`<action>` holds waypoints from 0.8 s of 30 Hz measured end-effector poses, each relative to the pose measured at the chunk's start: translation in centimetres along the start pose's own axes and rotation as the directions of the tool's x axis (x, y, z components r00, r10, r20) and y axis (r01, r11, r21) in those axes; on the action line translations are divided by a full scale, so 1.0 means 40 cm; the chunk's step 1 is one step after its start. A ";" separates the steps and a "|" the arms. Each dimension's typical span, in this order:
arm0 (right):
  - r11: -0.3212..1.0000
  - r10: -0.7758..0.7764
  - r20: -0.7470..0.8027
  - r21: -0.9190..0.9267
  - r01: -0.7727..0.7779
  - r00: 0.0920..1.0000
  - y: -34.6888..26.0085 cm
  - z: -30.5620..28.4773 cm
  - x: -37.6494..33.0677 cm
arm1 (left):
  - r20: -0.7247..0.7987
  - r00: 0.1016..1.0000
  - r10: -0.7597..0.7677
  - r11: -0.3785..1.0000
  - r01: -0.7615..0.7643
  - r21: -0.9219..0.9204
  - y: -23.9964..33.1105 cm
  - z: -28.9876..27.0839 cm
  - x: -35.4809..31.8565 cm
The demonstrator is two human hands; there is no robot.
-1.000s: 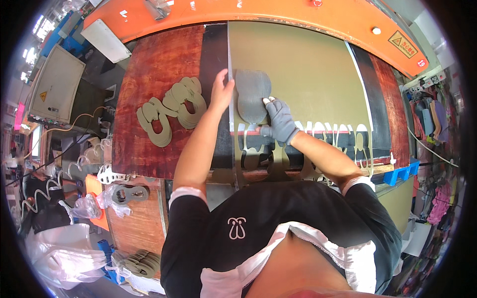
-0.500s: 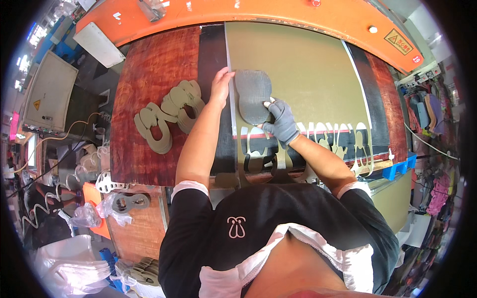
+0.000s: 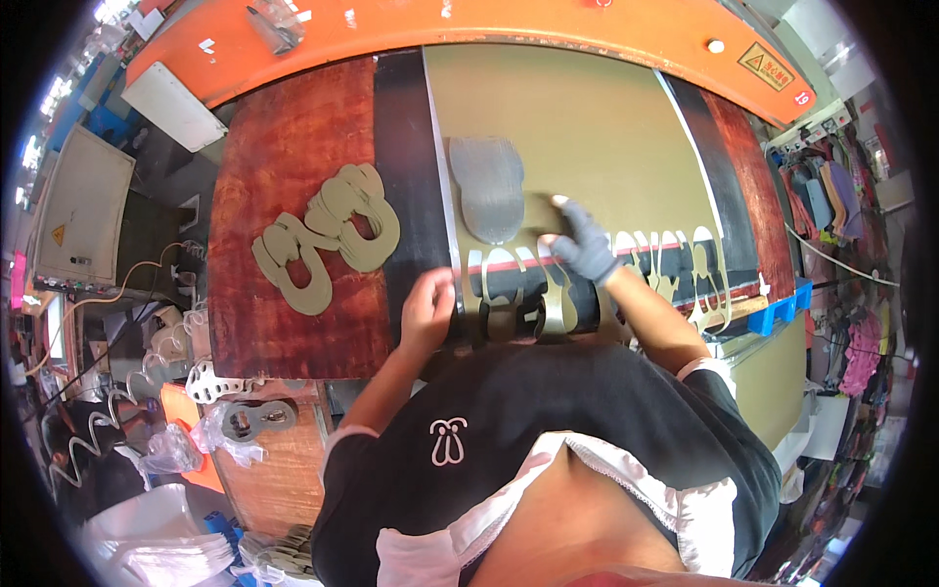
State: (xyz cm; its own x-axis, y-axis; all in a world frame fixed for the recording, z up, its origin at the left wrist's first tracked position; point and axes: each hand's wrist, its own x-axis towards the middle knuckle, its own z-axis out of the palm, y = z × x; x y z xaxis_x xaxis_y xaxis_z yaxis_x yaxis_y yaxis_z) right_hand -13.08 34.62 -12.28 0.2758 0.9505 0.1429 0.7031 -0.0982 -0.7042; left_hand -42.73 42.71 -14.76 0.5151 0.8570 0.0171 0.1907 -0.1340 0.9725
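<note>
A grey sole-shaped block (image 3: 487,191) lies at the left side of a wide olive-green sheet (image 3: 587,117), touched by neither hand. My right hand (image 3: 589,249), in a grey glove with bare fingertips, is just right of the block's near end. Its thumb and forefinger are apart and nothing is between them. Close to my body, left of the sheet's near edge, my bare left hand (image 3: 428,311) hovers over the black strip with loosely bent fingers and holds nothing. Between the hands, the sheet's near edge is a cut-out web of thin strips (image 3: 555,298), hanging toward me.
Stacked olive U-shaped pieces (image 3: 367,230) lie on the reddish board (image 3: 293,127) at left. An orange machine beam (image 3: 372,49) spans the far side. A grey cabinet (image 3: 83,201) stands far left; plastic-wrapped parts (image 3: 259,419) rest on a low wooden surface. A blue bracket (image 3: 782,318) sits at right.
Both hands have let go of the grey block, which stays on the sheet. My left hand has drawn back toward my body; my right hand has shifted slightly right. The view has shifted a little.
</note>
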 end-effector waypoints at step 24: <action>0.983 -0.041 -0.274 0.163 0.088 0.961 0.524 -1.073 -0.431 | -0.063 0.901 0.430 0.577 -0.221 0.786 0.392 0.813 -0.048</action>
State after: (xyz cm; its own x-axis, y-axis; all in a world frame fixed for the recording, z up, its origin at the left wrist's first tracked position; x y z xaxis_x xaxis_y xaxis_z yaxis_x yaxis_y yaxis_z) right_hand 25.01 3.52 0.33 0.4157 0.8365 0.3570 0.6089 0.0356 -0.7925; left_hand -13.55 22.78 -7.09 0.4936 0.7456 0.4477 0.6534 -0.6577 0.3748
